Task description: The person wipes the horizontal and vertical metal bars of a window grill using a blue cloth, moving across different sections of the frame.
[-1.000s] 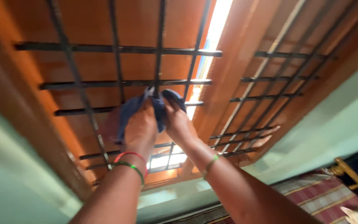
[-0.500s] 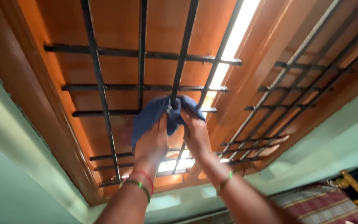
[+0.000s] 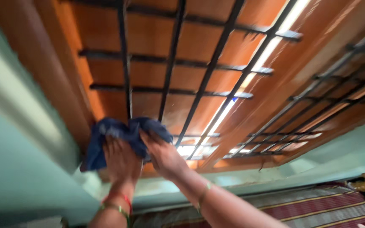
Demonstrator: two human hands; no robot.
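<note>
left hand (image 3: 121, 162) and right hand (image 3: 163, 156) fingers bunched on blue cloth (image 3: 119, 137) | cloth pressed low on window bars (image 3: 125, 84) | risk: loose corner could snag a bar, knuckles could scrape metal

Pale green wall (image 3: 17, 169), wooden window frame (image 3: 64, 93), black bars (image 3: 125, 63), daylight gap (image 3: 271, 46), striped fabric (image 3: 317, 211)
</note>
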